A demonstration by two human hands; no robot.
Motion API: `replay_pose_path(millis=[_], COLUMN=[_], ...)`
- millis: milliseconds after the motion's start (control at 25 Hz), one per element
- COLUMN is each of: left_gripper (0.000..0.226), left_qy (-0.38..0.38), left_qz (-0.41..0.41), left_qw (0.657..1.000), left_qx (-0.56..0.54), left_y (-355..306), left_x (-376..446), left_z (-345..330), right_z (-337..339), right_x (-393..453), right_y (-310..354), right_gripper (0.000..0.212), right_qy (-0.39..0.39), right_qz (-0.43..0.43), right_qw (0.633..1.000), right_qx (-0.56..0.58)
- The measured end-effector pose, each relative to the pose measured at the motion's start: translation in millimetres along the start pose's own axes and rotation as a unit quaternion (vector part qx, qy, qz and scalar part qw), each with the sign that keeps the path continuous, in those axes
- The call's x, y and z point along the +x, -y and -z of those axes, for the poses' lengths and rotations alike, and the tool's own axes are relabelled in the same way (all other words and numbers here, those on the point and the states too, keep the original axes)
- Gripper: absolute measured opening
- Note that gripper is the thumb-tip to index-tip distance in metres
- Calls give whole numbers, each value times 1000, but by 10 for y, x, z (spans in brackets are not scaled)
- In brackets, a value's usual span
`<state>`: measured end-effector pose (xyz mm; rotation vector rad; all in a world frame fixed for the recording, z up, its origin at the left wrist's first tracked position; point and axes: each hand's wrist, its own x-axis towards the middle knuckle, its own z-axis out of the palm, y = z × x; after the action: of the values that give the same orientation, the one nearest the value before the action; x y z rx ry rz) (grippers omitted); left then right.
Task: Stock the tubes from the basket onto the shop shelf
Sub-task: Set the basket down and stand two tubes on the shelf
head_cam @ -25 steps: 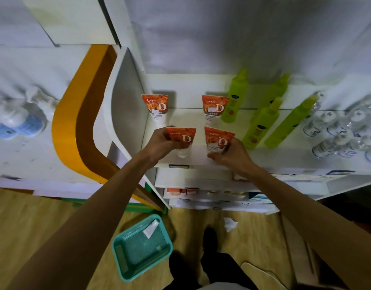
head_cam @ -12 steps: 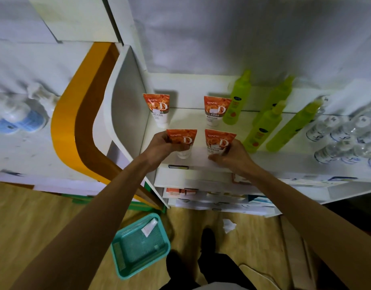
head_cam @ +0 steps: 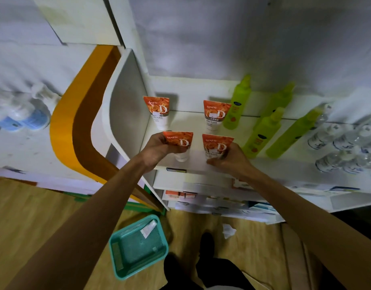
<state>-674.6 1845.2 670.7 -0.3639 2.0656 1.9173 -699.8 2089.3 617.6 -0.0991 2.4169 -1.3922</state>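
Note:
Orange-and-white tubes stand cap-down on the white shop shelf (head_cam: 193, 164). Two are at the back: a back left tube (head_cam: 158, 110) and a back right tube (head_cam: 214, 115). My left hand (head_cam: 159, 149) grips the front left tube (head_cam: 180, 143) near the shelf's front edge. My right hand (head_cam: 230, 160) holds the front right tube (head_cam: 217, 146), fingers curled round its lower part. The teal basket (head_cam: 117, 258) sits on the floor below, with one white tube (head_cam: 148, 228) lying in it.
Tall green bottles (head_cam: 262, 135) stand right of the tubes, clear bottles (head_cam: 337, 147) further right. The shelf's curved white side panel (head_cam: 121, 109) is to the left. Lower shelves hold boxes. My feet and a crumpled paper (head_cam: 228, 230) are on the wooden floor.
Both hands stay on the two front tubes at the shelf's front edge; no clear shift of tubes or hands beyond slight camera motion.

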Motion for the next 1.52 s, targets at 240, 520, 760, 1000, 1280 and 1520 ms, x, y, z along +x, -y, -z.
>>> replay_pose_path(millis=[240, 520, 760, 1000, 1280, 1520], left_gripper=[45, 50, 54, 57, 54, 58], left_qy=[-3, 1, 8, 16, 31, 3], left_qz=[-33, -16, -5, 3, 22, 2], left_qw=[998, 999, 999, 1000, 998, 997], left_qx=[60, 52, 37, 19, -51, -71], left_y=[-64, 17, 33, 81, 142, 232], left_x=[82, 87, 66, 66, 56, -44], left_z=[115, 205, 212, 222, 181, 237], right_z=[-25, -62, -87, -98, -82, -58], right_x=[34, 62, 67, 68, 63, -46], right_y=[-7, 12, 67, 52, 11, -36], right_gripper=[59, 60, 58, 55, 60, 92], right_qy=[9, 9, 13, 12, 20, -1], right_qz=[19, 20, 11, 14, 32, 32], right_qw=[999, 999, 999, 1000, 999, 997], right_qx=[24, 34, 29, 25, 34, 67])
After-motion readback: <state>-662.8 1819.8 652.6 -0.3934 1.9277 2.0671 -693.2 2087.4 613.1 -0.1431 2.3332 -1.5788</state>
